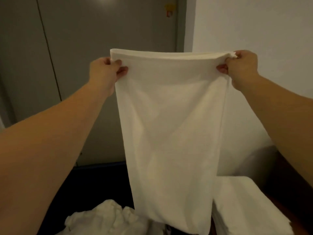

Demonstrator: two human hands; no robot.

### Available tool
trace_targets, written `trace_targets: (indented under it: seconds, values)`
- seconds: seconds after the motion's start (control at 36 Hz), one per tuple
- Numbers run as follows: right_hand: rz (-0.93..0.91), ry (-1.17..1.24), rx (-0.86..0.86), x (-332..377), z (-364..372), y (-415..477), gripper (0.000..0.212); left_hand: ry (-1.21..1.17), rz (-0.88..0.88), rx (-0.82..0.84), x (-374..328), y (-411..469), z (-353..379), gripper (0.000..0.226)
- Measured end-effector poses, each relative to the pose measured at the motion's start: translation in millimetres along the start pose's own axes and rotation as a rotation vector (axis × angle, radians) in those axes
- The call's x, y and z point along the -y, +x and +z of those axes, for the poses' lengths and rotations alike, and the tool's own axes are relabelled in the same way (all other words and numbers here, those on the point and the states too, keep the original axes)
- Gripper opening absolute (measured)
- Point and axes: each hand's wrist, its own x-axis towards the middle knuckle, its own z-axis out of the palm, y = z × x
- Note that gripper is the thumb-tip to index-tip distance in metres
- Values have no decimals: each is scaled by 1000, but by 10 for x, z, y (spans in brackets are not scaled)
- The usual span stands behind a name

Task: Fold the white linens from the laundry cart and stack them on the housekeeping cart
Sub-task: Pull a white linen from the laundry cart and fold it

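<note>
A white towel [171, 129] hangs in front of me, doubled over, its top edge stretched level at chest height. My left hand [105, 72] pinches its top left corner and my right hand [240, 67] pinches its top right corner. The cloth drops straight down over the dark blue laundry cart [94, 182]. A heap of crumpled white linens [108, 217] lies in that cart at the bottom. At the lower right a stack of folded white linens [243, 206] rests on the housekeeping cart [288, 180].
A grey door [84, 48] stands behind the laundry cart on the left. A white wall [254, 28] rises on the right, close behind the housekeeping cart. The hanging towel hides the middle of both carts.
</note>
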Motion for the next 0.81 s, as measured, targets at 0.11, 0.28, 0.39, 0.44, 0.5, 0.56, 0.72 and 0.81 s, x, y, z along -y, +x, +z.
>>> trace_targets:
  seconds: [0.11,0.28,0.39,0.44,0.5,0.56,0.72,0.81]
  values:
    - [-6,-42,-86,116,-607,-27,15,-21,-46,90,-10,-228,381,17]
    - [-36,-80,-184,258,-1484,-63,15,-33,-52,192,22,-612,970,15]
    - [-34,-90,-208,312,-2027,-74,15,-39,-59,228,56,-905,1380,15]
    - [-31,-97,-213,308,-2282,-52,15,-41,-70,231,79,-1061,1590,15]
    - [-25,-95,-216,282,-2542,-7,17,-45,-79,228,116,-1219,1803,14]
    - [-15,-91,-204,249,-2805,36,18,-49,-74,226,155,-1381,2021,13]
    - [35,-80,-149,73,-3518,183,22,-18,-94,186,311,-1891,2653,15]
    - [56,-94,-118,-56,-3765,281,23,-9,-120,151,455,-2097,2879,13]
